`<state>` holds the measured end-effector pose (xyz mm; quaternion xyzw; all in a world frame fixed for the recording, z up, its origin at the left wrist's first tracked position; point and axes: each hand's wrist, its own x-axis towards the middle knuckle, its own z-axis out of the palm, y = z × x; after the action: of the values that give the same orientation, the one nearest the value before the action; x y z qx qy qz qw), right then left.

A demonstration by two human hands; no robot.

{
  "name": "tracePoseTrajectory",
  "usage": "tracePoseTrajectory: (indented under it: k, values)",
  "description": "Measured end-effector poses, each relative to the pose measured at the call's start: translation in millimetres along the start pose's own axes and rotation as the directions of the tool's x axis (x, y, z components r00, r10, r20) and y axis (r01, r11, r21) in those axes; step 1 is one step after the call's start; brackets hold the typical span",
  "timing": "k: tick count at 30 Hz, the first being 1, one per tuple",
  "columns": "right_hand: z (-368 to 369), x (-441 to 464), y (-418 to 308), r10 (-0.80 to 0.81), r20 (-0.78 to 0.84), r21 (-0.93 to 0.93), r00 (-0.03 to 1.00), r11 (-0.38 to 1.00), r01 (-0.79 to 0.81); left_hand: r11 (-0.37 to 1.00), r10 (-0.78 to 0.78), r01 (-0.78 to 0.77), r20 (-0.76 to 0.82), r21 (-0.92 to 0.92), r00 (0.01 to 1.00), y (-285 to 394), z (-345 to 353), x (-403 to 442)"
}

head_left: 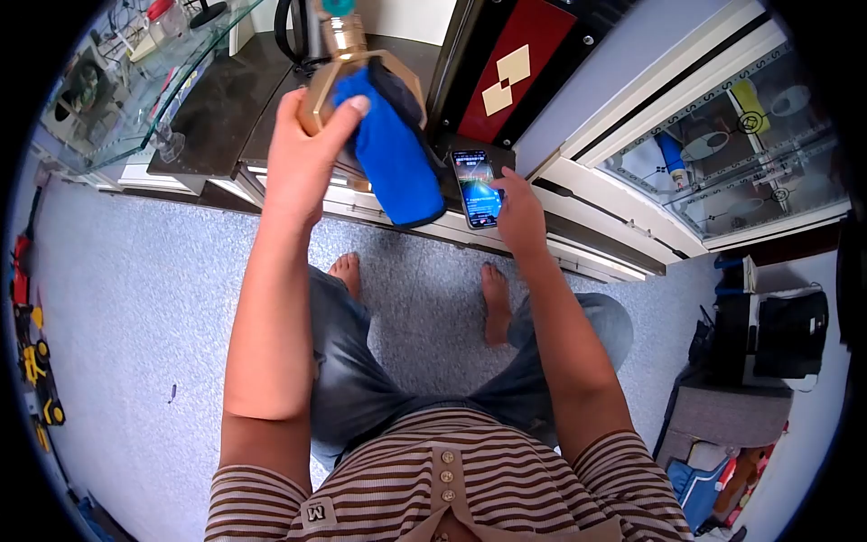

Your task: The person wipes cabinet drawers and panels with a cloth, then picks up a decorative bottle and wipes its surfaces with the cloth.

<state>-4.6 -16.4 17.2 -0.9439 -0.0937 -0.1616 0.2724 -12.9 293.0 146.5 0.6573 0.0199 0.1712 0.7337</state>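
My left hand [312, 149] is closed around a gold octagonal bottle [318, 95] with a narrow neck and a teal top. Its thumb presses a blue cloth [393, 163] with dark edging against the bottle's front, and the cloth hangs down to the right. Part of the bottle lies hidden behind cloth and fingers. At the cabinet's front edge, my right hand [524, 217] grips the right side of a smartphone [477, 194] with a lit screen. One digit rests over the screen; the remaining fingers are mostly hidden.
A dark cabinet top [212, 122] runs ahead, with a glass shelf [194, 59] at the left. A black and red panel [506, 68] stands behind the phone. Glass-fronted doors [722, 135] are at the right. Toy vehicles [38, 370] line the left wall.
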Motion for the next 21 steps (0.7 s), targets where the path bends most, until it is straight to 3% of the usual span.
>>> tracePoseTrajectory:
  k: [3,11,13,17,19,21]
  values:
    - [-7,1,2,-0.063,0.018,0.01,0.998,0.998,0.063,0.982,-0.009,-0.008,0.09,0.188,0.996,1,7,-7]
    - [-4,-6,4,-0.069,0.029,-0.037,0.997,0.997,0.07,0.975,-0.057,0.025,0.14,0.222,0.989,11,17,-12]
    - [-4,-7,-1,0.028,0.058,-0.026,0.998,0.999,-0.026,0.975,-0.043,0.014,0.128,0.222,0.991,9,16,-11]
    - [13,-7,-15,0.068,-0.009,-0.044,0.998,0.997,-0.068,0.977,-0.014,-0.009,0.104,0.212,0.995,8,15,-10]
    - [23,-5,-17,0.088,0.017,-0.263,0.996,0.961,-0.081,0.976,-0.015,-0.008,0.103,0.219,0.995,8,14,-10]
    - [29,-1,-19,0.108,0.024,-0.298,0.994,0.95,-0.096,0.974,-0.019,-0.004,0.101,0.226,0.995,8,13,-10]
